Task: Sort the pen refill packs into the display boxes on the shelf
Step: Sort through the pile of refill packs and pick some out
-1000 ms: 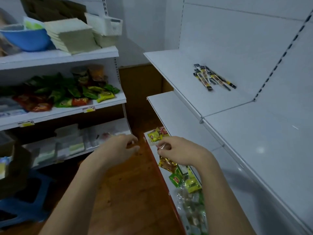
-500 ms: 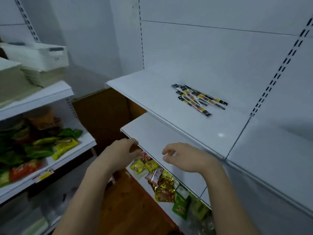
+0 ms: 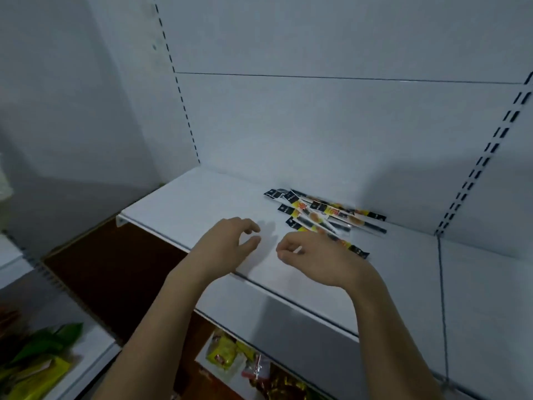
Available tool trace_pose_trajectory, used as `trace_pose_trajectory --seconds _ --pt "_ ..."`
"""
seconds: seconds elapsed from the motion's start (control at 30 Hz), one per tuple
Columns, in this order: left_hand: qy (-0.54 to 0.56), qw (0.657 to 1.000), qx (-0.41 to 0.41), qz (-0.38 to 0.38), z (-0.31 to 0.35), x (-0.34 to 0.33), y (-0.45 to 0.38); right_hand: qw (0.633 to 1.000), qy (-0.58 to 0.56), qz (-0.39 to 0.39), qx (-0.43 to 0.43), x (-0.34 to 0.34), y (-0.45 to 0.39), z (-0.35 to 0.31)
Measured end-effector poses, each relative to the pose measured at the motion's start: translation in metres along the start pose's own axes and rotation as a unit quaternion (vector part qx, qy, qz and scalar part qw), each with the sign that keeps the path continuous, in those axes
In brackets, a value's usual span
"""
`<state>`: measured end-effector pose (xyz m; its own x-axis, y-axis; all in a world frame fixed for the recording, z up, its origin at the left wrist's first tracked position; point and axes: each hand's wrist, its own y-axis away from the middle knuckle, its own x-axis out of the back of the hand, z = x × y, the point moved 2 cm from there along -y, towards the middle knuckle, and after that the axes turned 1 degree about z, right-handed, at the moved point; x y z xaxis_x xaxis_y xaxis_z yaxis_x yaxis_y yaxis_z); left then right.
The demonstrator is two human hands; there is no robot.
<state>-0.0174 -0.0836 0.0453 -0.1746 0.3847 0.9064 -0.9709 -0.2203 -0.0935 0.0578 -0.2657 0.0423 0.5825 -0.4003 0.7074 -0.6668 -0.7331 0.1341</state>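
Several pen refill packs (image 3: 323, 215), long and narrow with black, yellow and orange print, lie in a loose pile on the white shelf (image 3: 202, 209) near its back wall. My left hand (image 3: 227, 243) hovers over the shelf's front part, left of the pile, fingers loosely curled and holding nothing. My right hand (image 3: 314, 255) is beside it, just in front of the pile's near end, also loosely curled and empty; it hides part of the nearest pack. No display box is in view.
The shelf continues to the right past a slotted upright (image 3: 473, 174). Below it, a lower shelf holds yellow and gold snack packets (image 3: 230, 353). Green and yellow packets (image 3: 37, 359) lie on a shelf at the lower left. A brown wooden panel (image 3: 115, 261) is behind.
My view has swung up and right, from the lower snack shelves to the shelf with the refill packs. Both hands rose from the lower shelf level to over this shelf, close to the pile.
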Motion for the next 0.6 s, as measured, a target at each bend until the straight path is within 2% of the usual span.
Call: trace_pose_trajectory --seconds 0.07,0.2,0.37,0.5,0.6 --pt "0.02 0.998 -0.056 0.014 0.006 -0.013 -0.027 0.997 -0.041 0.066 -0.008 0.009 -0.009 0.015" --pt "0.045 0.982 -0.183 0.0 0.02 -0.044 -0.062 0.98 -0.044 0.192 -0.019 0.023 -0.023 0.044" --pt "0.02 0.945 -0.327 -0.024 0.021 -0.082 -0.107 0.908 -0.094 0.397 -0.098 0.028 -0.025 0.077" --pt "-0.012 0.929 -0.367 -0.051 0.007 -0.089 -0.133 0.875 -0.083 0.45 -0.156 0.019 -0.027 0.097" --pt "-0.005 0.922 -0.387 -0.021 -0.009 -0.086 -0.15 0.866 -0.08 0.448 -0.208 0.019 -0.038 0.11"
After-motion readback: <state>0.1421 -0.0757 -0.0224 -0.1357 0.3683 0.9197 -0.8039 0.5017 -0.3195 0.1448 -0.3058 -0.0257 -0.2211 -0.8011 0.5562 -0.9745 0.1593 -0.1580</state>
